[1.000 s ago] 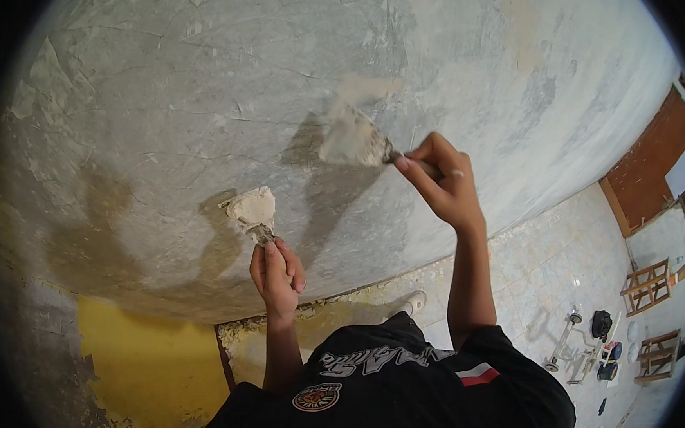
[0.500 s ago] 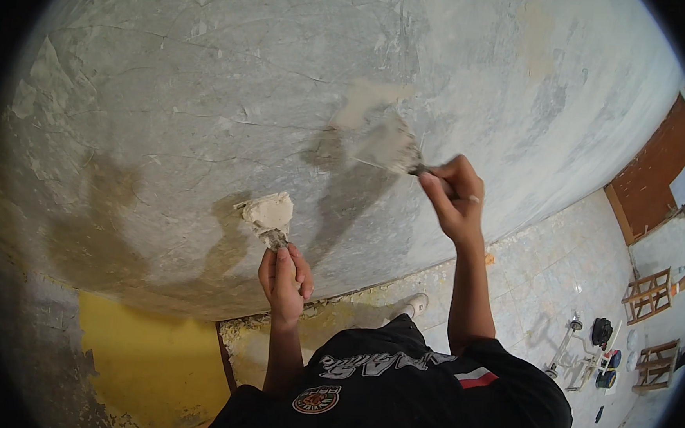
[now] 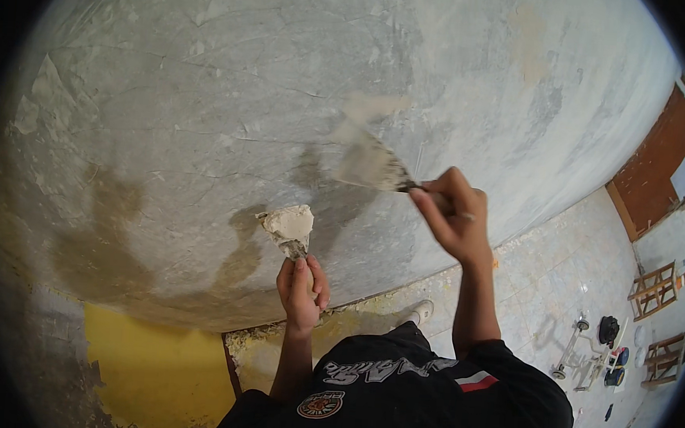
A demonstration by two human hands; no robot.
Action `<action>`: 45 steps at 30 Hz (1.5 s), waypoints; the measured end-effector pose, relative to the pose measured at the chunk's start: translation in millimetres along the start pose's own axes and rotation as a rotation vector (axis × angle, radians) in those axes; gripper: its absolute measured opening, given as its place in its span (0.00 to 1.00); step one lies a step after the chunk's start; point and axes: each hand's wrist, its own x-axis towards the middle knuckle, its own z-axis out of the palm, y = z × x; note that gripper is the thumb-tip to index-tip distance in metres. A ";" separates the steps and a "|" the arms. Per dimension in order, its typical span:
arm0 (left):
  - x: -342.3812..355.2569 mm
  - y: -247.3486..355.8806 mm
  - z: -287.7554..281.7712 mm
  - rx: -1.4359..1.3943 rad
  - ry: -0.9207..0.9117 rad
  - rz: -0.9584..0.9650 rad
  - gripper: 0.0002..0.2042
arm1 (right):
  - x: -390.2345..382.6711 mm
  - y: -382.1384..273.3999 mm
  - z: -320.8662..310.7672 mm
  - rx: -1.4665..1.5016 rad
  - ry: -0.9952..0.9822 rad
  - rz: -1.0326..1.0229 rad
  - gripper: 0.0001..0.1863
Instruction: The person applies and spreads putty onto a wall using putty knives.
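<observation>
Right hand: the right hand is closed around a handle, thumb and forefinger up near the neck.
Wide scraper: the wide scraper is the tool in that grip, its blade slanting up and to the left in front of the wall. The blade is blurred, so I can't honestly tell whether its edge touches the surface.
Left hand: the left hand, lower down, grips the handle of a second tool, fingers wrapped round it.
Small scraper: the small scraper points upward from that hand, well apart from the wide one.
Putty: a thick cream lump of putty covers most of its blade.
Wall: the wall is grey and cracked at left, whiter toward the right.
Patch: a beige patch shows just above the wide scraper.
Shirt: the person's shirt is black, with pale lettering and a round badge.
Yellow panel: the yellow panel sits at lower left, ragged along its left edge.
Floor: the floor is pale tile, with a light shoe near the wall's foot.
Far side: a brown door, two wooden frames and a black bundle.
</observation>
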 end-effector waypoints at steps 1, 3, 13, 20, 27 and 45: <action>0.0 -3.2 3.3 -0.040 -0.016 -0.017 0.14 | 6.8 -16.0 6.5 0.000 -0.003 -0.065 0.14; -2.0 -5.2 8.6 -0.059 -0.040 0.006 0.14 | 23.6 -26.4 20.6 0.000 -0.006 -0.127 0.14; -0.3 -1.7 -0.1 -0.052 -0.063 0.030 0.14 | -28.6 66.8 -9.1 -0.068 0.071 0.148 0.14; 10.1 -2.6 5.8 0.074 -0.076 0.016 0.14 | -36.3 4.9 4.2 0.388 -0.160 0.074 0.10; 9.2 2.7 2.7 0.166 0.021 0.101 0.15 | -13.0 -21.8 4.1 -0.048 -0.248 0.005 0.11; 11.1 10.1 3.9 0.029 0.091 0.088 0.13 | -0.1 44.6 -7.4 0.020 0.126 0.116 0.13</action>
